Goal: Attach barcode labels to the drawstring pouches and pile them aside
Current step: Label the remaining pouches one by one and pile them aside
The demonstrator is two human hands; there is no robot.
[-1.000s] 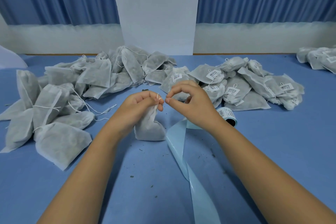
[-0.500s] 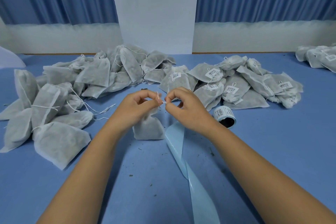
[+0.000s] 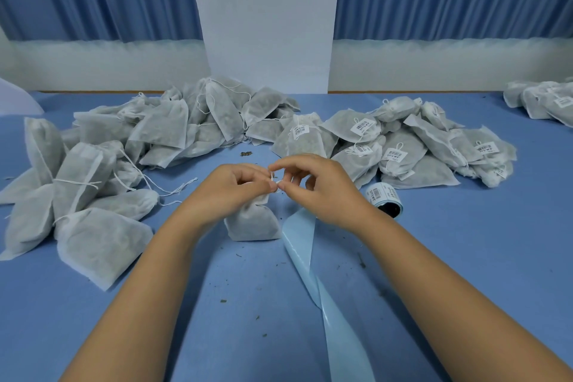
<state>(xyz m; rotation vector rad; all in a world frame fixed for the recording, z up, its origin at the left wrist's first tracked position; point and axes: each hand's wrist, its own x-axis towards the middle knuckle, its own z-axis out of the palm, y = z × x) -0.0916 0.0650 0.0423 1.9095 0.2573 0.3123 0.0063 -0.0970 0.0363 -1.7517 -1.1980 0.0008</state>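
**Hands come together over the little pouch**

Both hands have moved closer since a moment ago, and now their fingertips touch right above the pouch. The pouch has stayed in its spot. It stands on the blue table, in the middle, straight under the hands.

The left hand has its fingers curled round the bunched top of the pouch. The right hand pinches the thin white string between thumb and first finger, and its other fingers are bent and lifted. The fat bottom part of the pouch sticks out below the left hand.

A roll of labels lies just to the right of the right hand. A long pale blue strip runs from under the right wrist toward the camera, close beside the pouch.

Off to the left is a big heap of plain pouches with loose strings. Behind the right hand is a heap of pouches with barcode labels. A few more labelled ones sit far off at the right edge. Small dark crumbs dot the table.
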